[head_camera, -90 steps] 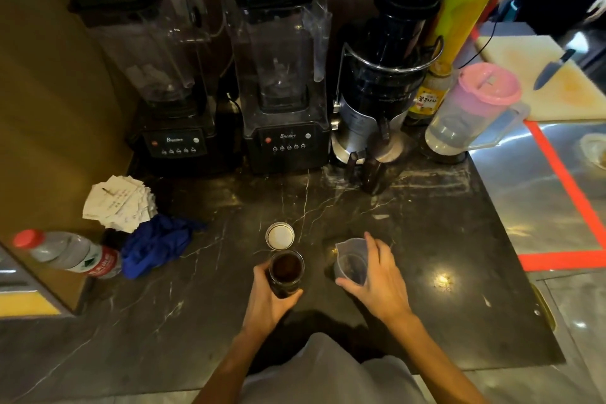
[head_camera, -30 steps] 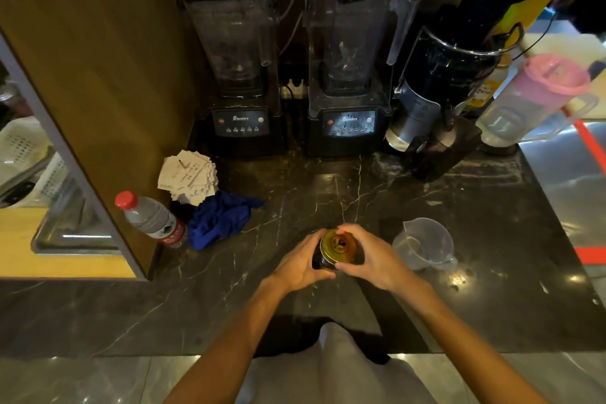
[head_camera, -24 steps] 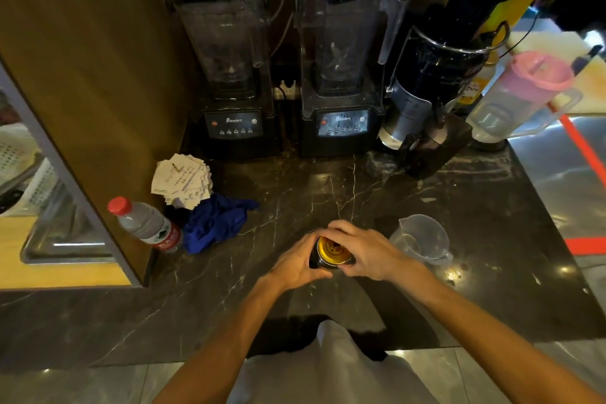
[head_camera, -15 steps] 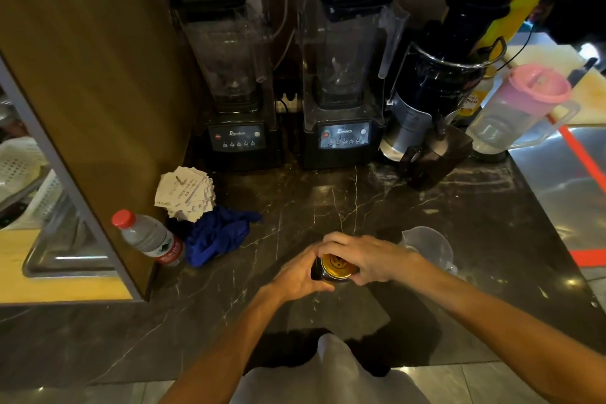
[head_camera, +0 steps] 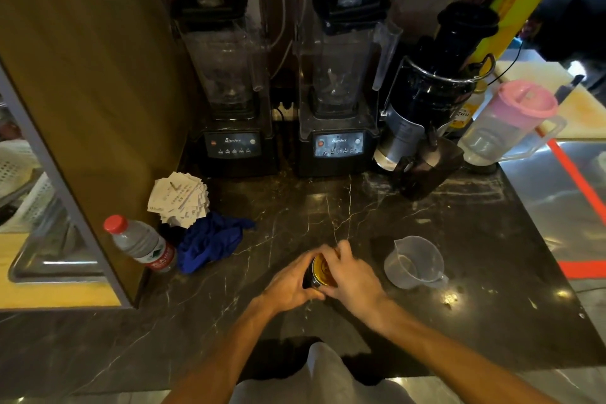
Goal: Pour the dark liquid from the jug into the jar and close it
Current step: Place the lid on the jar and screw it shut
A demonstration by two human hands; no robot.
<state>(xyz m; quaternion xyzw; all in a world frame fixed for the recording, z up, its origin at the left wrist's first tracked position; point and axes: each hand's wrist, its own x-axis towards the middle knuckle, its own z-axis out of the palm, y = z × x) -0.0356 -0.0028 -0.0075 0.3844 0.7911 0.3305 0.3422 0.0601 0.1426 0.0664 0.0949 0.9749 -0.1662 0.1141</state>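
We had both hands on the jar (head_camera: 311, 275), which stood on the dark tabletop (head_camera: 475, 239) right in front of us. Three seconds back it was open, dark liquid showing, the lid lying just behind it and our right hand on the jug; now the jug (head_camera: 414, 262) sat apart to the right, looking drained, and the gold lid (head_camera: 321, 269) was on the jar's mouth. That told us the pour was done and we were on the closing step. Our left hand (head_camera: 288, 284) wrapped the jar's side, fingers pressed around the dark glass to hold it steady. Our right hand (head_camera: 349, 277) lay over the lid, fingers curled on its rim, and across the last second that hand had rolled further over the top, which read to us as the lid being turned down. Whether it had seated fully we couldn't tell; the hand hid most of the rim. We judged a last snug twist was all that remained.
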